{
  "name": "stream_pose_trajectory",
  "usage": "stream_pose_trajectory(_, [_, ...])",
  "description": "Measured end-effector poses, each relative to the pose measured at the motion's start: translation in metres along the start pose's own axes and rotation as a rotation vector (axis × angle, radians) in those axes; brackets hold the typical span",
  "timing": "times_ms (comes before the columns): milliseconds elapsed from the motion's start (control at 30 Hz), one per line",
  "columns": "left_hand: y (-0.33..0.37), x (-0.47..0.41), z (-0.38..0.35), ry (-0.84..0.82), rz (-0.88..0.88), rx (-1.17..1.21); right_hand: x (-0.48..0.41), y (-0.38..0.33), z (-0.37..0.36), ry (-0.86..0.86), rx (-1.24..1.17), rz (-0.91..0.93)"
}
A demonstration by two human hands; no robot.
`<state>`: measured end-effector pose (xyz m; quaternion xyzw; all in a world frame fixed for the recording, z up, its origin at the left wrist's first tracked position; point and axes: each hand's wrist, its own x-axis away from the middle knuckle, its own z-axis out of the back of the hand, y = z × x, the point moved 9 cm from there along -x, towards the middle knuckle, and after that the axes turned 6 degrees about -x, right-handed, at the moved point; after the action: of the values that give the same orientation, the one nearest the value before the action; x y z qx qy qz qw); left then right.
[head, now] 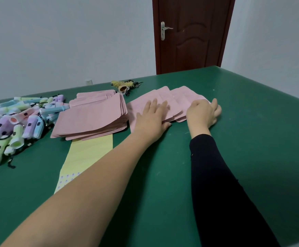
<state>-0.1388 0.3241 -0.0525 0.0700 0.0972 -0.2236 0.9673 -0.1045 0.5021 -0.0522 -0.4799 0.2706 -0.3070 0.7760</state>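
Pink pouches (177, 98) are fanned on the surface (252, 139) beneath the fingers. The left hand (152, 118) is pressed flat, fingers straight; the right hand (203, 113) is curled round the fan's end. The stack (91, 118) left of them seems largely unworked.

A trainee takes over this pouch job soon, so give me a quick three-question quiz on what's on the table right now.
1. True or false: the left hand lies flat on the fanned pink pouches.
2. What lies under the pouch stack? A, a yellow sheet; B, keys; C, a torch.
3. Fill in: the right hand touches the fan's ____ end.
Key: 1 true; 2 A; 3 right.
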Motion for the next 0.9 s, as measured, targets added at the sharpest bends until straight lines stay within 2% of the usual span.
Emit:
stream_pose_trajectory(167, [0.020,-0.014,-0.010,-0.057,0.038,0.116,-0.030,0.015,0.005,-0.078,0.083,-0.098])
stream_pose_trajectory(333, [0.022,-0.020,-0.014,-0.032,0.087,0.064,-0.039,0.009,0.006,-0.098,0.220,-0.052])
stream_pose_trajectory(533, [0.019,-0.020,-0.018,-0.024,0.077,0.032,-0.033,0.003,0.005,-0.122,0.115,0.023])
stream_pose_trajectory(600, [0.017,-0.020,-0.016,-0.033,0.077,0.104,-0.033,0.006,0.009,-0.091,0.088,0.018])
stream_pose_trajectory(700, [-0.008,-0.029,-0.003,0.049,0.215,0.275,-0.036,-0.002,0.010,-0.020,0.117,0.045])
stream_pose_trajectory(733, [-0.021,-0.035,0.002,0.068,0.276,0.310,-0.036,-0.013,0.004,-0.034,0.149,0.105])
stream_pose_trajectory(800, [-0.040,-0.043,0.001,0.018,0.342,0.318,-0.029,-0.033,-0.024,-0.173,0.244,0.238])
stream_pose_trajectory(900, [-0.044,-0.047,-0.022,-0.183,0.285,0.238,-0.017,-0.028,-0.063,-0.382,0.416,0.250])
